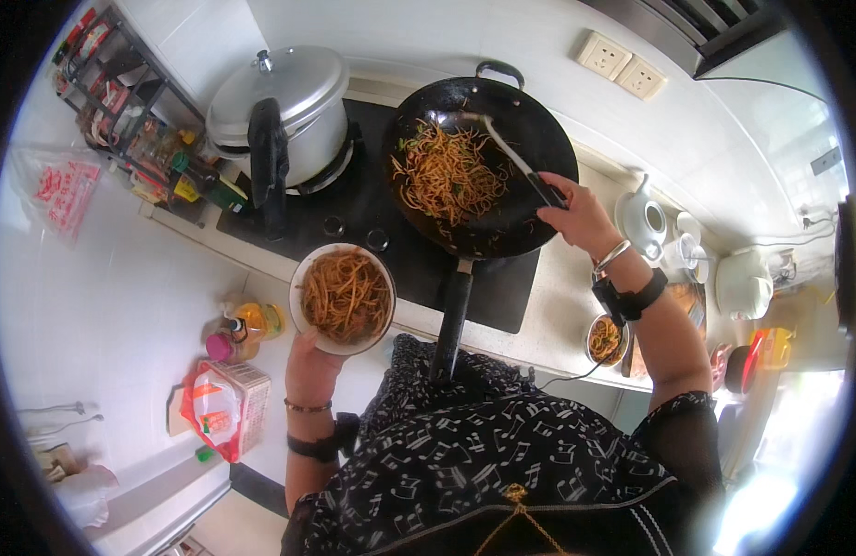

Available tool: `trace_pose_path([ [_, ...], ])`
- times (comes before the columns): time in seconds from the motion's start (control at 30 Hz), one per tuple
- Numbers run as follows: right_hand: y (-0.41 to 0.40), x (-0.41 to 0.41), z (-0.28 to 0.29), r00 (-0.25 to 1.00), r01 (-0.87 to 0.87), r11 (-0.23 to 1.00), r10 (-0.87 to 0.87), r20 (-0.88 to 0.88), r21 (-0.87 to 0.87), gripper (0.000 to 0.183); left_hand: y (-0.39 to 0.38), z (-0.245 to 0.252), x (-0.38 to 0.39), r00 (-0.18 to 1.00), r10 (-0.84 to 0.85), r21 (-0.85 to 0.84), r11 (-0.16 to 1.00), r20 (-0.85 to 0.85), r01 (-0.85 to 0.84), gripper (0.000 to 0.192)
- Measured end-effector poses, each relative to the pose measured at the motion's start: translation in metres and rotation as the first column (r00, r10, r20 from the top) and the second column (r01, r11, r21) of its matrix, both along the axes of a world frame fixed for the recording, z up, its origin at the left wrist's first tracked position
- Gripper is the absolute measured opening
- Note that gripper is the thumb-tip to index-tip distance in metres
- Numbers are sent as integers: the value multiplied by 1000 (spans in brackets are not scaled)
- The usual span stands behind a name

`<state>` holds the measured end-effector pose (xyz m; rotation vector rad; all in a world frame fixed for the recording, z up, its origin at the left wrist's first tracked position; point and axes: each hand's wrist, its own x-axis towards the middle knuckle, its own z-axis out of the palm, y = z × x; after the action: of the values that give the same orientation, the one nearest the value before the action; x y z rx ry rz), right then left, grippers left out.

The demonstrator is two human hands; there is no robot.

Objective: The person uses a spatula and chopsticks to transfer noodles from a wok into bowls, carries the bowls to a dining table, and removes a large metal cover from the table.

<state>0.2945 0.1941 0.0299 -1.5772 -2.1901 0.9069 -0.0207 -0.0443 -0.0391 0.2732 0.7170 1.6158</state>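
A black wok [539, 146] on the stove holds brown noodles [449, 170] with green bits, mostly on its left side. My right hand [574, 212] grips the black handle of a metal spatula [508, 149], whose head rests in the wok above the noodles. My left hand [317, 368] holds a white bowl [297, 314] from below, in front of the stove and left of the wok's handle [454, 316]. Noodles [347, 295] fill this bowl. Another bowl [588, 340] of noodles stands on the counter, below my right forearm.
A pressure cooker [303, 132] stands on the left burner, its black handle pointing towards me. Bottles [209, 184] and a spice rack [133, 90] are left of it. A white teapot [640, 219], cups [685, 250] and a cutting board [685, 299] lie on the right counter.
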Motion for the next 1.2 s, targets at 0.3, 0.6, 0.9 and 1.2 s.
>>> trace_pose_path([
  [0.3, 3, -13, 1, 956, 28, 932, -130, -261, -361, 51, 9, 6, 2, 1000, -22, -6, 1000, 22, 22, 58],
  [0.6, -14, 39, 64, 609, -378, 924, 197, 769, 63, 45, 15, 3, 0, 998, -58, -47, 997, -30, 56, 57],
  [0.9, -54, 58, 104, 968, -165, 972, 192, 161, -170, 36, 15, -6, 1, 998, -13, -68, 998, -61, 9, 54],
  [1.2, -83, 23, 105, 830, -327, 937, 348, 435, -126, 29, 4, 2, -1, 996, 12, -88, 996, -88, -19, 56],
])
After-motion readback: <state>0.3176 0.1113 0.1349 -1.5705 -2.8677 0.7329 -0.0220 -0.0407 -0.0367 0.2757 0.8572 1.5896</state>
